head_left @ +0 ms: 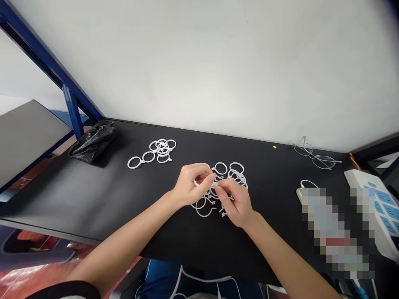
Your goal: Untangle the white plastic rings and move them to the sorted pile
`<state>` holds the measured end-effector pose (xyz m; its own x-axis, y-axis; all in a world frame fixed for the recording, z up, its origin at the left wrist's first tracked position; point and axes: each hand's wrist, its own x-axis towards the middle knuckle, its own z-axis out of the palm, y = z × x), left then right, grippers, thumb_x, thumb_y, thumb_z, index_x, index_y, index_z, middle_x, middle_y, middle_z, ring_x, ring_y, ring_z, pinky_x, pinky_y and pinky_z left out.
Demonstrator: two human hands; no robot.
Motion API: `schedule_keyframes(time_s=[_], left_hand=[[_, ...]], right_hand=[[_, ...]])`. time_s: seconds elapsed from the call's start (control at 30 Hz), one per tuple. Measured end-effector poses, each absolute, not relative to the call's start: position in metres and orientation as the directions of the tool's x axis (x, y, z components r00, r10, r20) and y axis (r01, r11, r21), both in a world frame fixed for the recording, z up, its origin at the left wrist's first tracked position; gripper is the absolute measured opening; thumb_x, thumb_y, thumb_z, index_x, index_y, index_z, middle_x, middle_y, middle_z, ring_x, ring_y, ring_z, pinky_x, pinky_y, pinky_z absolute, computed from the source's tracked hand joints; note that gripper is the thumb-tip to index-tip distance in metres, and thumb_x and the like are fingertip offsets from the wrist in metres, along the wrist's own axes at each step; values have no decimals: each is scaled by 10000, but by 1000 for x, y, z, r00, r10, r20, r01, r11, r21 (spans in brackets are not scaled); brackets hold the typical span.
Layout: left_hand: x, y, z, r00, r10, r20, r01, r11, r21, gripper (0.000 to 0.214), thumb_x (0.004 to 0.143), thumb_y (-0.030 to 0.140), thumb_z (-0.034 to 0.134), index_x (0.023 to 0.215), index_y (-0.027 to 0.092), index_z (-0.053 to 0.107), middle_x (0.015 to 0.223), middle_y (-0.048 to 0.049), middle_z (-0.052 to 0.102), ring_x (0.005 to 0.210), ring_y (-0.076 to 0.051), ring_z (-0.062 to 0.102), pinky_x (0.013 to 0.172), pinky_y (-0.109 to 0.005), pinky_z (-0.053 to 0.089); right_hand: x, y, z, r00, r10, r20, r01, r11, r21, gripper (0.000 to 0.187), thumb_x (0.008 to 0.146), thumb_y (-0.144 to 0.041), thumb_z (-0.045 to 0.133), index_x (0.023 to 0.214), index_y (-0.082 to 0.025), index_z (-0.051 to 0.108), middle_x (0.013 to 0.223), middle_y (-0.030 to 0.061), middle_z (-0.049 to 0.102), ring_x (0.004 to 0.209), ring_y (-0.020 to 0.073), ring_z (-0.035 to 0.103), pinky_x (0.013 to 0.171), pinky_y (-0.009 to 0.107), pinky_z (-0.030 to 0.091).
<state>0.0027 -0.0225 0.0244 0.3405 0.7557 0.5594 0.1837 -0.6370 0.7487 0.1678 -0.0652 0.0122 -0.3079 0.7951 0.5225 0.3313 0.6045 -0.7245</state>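
My left hand (190, 185) is closed in a pinch on a white plastic ring (215, 184), with thumb and forefinger at its clasp. The thumb and fingers of my right hand (237, 203) pinch the same small clasp from the other side. Fingers cover much of this ring, so I cannot tell whether its clasp is fastened. Beneath and around both hands lies a loose pile of similar white rings (204, 215), several with gaps in them. Farther left on the black table (149, 187), a second cluster of white rings (142, 161) lies partly overlapping, some joined together.
A crumpled black plastic bag (93, 143) lies at the table's left end, near a blue metal frame (73, 110). Toward the right are eyeglasses (311, 155), a blurred-out device (330, 228) with a white cable, and a white-and-blue power strip (378, 207). A pale wall (218, 74) backs the table.
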Motion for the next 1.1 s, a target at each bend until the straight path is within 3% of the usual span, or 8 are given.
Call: schedule_keyframes(time_s=[0.3, 0.7, 1.1], left_hand=[[2, -22, 22, 347, 753, 558, 147, -632, 761, 390, 902, 440, 468, 676, 141, 574, 555, -1, 513, 500, -92, 433, 506, -230, 363], [3, -22, 24, 349, 766, 541, 204, -625, 754, 424, 953, 382, 369, 648, 150, 551, 592, -32, 570, 544, -111, 492, 542, -246, 389], [3, -22, 23, 350, 771, 532, 218, -619, 754, 384, 951, 316, 384, 642, 146, 536, 596, -27, 567, 550, -108, 496, 552, -243, 389]], right_hand=[[169, -66, 12, -306, 808, 502, 316, 584, -748, 84, 944, -158, 470, 908, -214, 522, 613, -57, 447, 504, 81, 417, 488, 220, 347], [169, -66, 13, -315, 840, 441, 282, 527, -802, 83, 962, -173, 441, 919, -222, 493, 575, -76, 384, 472, 78, 361, 470, 220, 317], [169, -66, 12, -302, 855, 421, 293, 504, -813, 91, 968, -194, 435, 898, -221, 487, 579, -71, 400, 470, 82, 376, 467, 228, 321]])
